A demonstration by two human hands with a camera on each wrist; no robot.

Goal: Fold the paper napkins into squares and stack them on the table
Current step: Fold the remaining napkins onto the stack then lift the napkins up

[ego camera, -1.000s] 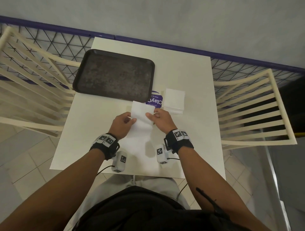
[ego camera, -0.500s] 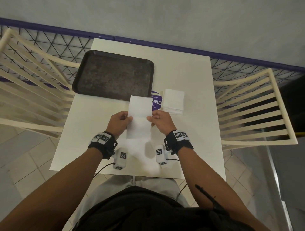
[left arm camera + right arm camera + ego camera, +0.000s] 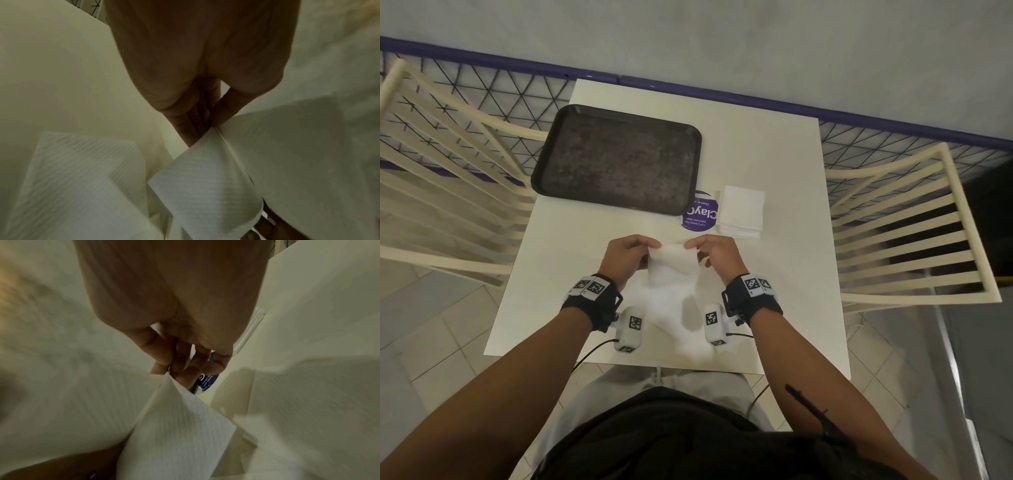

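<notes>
I have the napkin [image 3: 671, 265] held just above the table [image 3: 774, 154], between my two hands and near the front edge. My left hand [image 3: 628, 257] pinches its far left corner, thumb against curled fingers [image 3: 185, 128], and my right hand [image 3: 717, 255] pinches the far right corner the same way, thumb and fingertips [image 3: 162, 363] clamped on the paper. In the wrist views two layers meet at each pinch, so I judge the sheet is doubled over, with the fold hanging toward me and the loose edges up at my fingers. Its pinched top edge runs left to right between the hands; the rest droops down and back from them.

The stack of folded napkins [image 3: 741, 214] lies beyond and to the right, just beside a purple sticker [image 3: 700, 214] and well clear of the dark tray [image 3: 616, 159]. My right hand is the nearer one to that stack, so I expect the finished square to travel forward and right from there.
</notes>
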